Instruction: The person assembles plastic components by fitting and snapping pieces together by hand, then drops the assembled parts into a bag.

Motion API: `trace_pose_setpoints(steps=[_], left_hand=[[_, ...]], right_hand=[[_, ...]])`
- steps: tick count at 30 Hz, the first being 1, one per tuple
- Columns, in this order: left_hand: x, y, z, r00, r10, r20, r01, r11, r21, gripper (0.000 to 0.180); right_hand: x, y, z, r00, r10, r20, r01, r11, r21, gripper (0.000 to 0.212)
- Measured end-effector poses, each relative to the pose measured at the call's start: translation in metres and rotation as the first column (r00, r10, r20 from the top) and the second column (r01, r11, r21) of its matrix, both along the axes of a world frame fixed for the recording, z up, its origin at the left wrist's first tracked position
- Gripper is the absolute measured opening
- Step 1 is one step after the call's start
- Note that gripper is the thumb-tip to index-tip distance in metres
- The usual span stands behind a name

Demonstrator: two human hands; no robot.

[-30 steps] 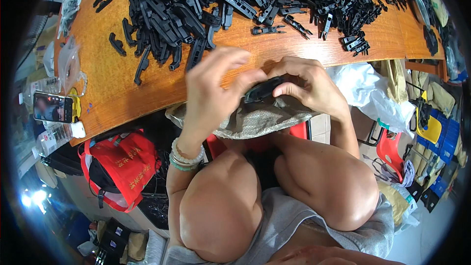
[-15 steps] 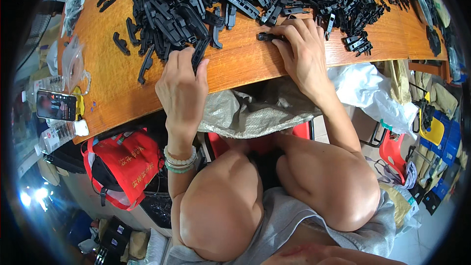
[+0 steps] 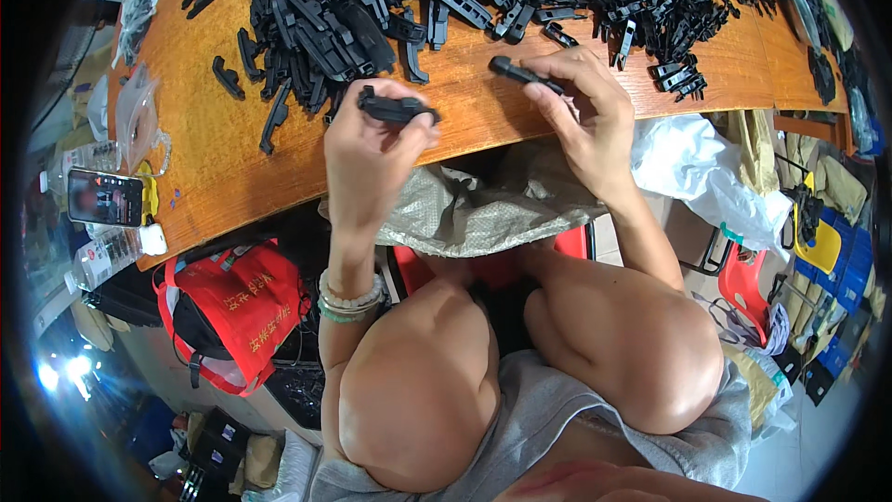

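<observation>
My left hand (image 3: 376,139) is closed on a black plastic part (image 3: 398,110), long and notched, held above the table's front edge. Pinched between the thumb and fingers of my right hand (image 3: 590,112) is a slimmer black plastic piece (image 3: 522,72) with a rounded end, pointing left. The two pieces are apart. Beyond my left hand lies a heap of larger black plastic parts (image 3: 316,28). Smaller black clip-like parts (image 3: 650,23) are piled beyond my right hand.
The wooden table (image 3: 209,177) curves across in front of me. A woven sack (image 3: 465,214) hangs below its edge over my knees. At the left are a phone (image 3: 107,198), a plastic bottle (image 3: 107,258) and a red bag (image 3: 242,307). White plastic (image 3: 688,163) hangs at the right.
My left hand has lifted a black plastic part off the heap and turned it up. My right hand has raised its piece from the tabletop and drawn slightly nearer.
</observation>
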State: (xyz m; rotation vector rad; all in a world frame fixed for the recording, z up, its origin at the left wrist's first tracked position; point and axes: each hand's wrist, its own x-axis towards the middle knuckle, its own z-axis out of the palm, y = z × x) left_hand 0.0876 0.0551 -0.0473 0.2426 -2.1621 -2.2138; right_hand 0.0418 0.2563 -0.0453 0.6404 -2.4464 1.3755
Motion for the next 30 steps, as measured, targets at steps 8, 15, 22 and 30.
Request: trace_pose_setpoints(steps=[8, 15, 22, 30], left_hand=[[-0.008, 0.022, -0.006, 0.978, -0.178, 0.112, 0.067, 0.768, 0.637, 0.018], [-0.006, 0.029, 0.002, 0.975, -0.202, 0.095, 0.121, 0.834, 0.538, 0.028], [0.003, 0.032, 0.008, 0.966, -0.25, 0.064, 0.221, 0.928, 0.299, 0.028], [0.003, 0.029, 0.003, 0.905, -0.249, -0.346, 0.088, 0.903, -0.42, 0.03]], right_hand=[[0.007, 0.005, 0.01, 0.894, 0.347, 0.284, -0.228, 0.897, -0.379, 0.012], [0.009, 0.002, 0.01, 0.937, 0.289, 0.193, -0.243, 0.942, -0.233, 0.016], [0.011, 0.001, 0.002, 0.984, 0.176, -0.002, -0.174, 0.973, -0.153, 0.018], [0.01, 0.001, 0.006, 0.975, 0.207, 0.073, -0.196, 0.97, -0.144, 0.027]])
